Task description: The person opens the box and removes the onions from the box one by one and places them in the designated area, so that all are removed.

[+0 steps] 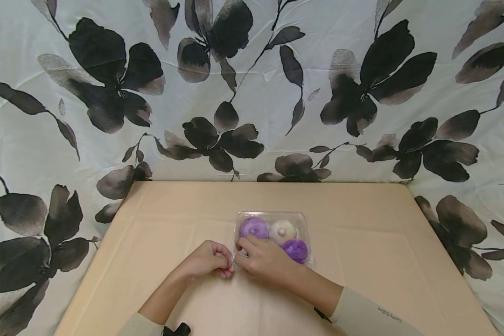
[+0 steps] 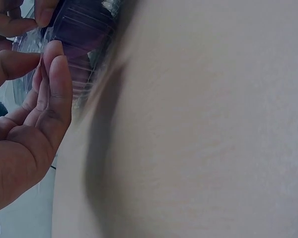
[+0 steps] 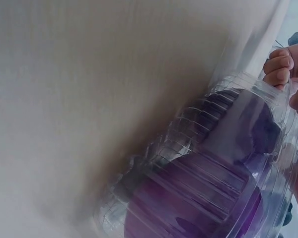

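Observation:
A clear plastic clamshell box [image 1: 294, 216] stands on the table in front of me, with ribbed sides. Inside show a light purple round piece [image 1: 253, 227], an off-white one [image 1: 283, 231] with a small knob, and a deeper purple one [image 1: 296, 251]. My left hand [image 1: 207, 260] pinches the box's edge at its near left corner between thumb and fingertips. Just beside it, my right hand [image 1: 265, 261] reaches over the left part of the box, thumb and fingers bent at its rim. That hand hides the box's near left part in the head view.
A beige-covered table [image 1: 172, 205] lies under the box. Behind and at both sides hangs or lies a white cloth [image 1: 285, 140] with dark flowers. A small black object [image 1: 180, 329] shows by the left sleeve.

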The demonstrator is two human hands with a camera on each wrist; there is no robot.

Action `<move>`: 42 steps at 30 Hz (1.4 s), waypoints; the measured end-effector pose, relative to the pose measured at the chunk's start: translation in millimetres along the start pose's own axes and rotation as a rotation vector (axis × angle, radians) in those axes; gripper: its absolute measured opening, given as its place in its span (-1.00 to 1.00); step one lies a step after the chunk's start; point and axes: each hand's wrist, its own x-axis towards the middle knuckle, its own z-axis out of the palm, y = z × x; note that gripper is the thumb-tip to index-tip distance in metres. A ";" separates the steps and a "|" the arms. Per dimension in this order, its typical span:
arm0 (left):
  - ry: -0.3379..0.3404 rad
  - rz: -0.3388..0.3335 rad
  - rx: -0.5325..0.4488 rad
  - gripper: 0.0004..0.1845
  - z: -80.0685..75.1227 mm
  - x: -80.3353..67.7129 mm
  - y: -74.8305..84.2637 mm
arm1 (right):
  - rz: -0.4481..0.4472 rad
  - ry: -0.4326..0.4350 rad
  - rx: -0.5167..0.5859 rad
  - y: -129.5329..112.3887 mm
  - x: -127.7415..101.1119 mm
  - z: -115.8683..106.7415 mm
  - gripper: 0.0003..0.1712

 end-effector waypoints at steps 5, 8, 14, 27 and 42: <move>-0.008 0.005 0.000 -0.87 -0.1 -2.5 1.1 | 0.003 -0.006 -0.017 -2.0 0.5 -4.2 -0.92; -0.013 0.005 0.003 -0.89 -0.5 -3.8 1.9 | 0.000 -0.002 -0.010 -1.1 1.7 -7.7 -0.86; -0.020 0.016 0.028 -0.92 -3.7 -5.2 1.8 | -0.006 0.059 -0.002 5.2 8.4 -18.1 -0.86; -0.022 0.022 0.043 -0.92 -5.9 -7.6 4.9 | 0.045 0.100 0.015 14.6 20.9 -39.1 -0.83; -0.014 -0.003 0.052 -0.90 -5.2 -14.1 4.7 | 0.162 0.024 0.092 34.2 17.1 -66.0 -0.77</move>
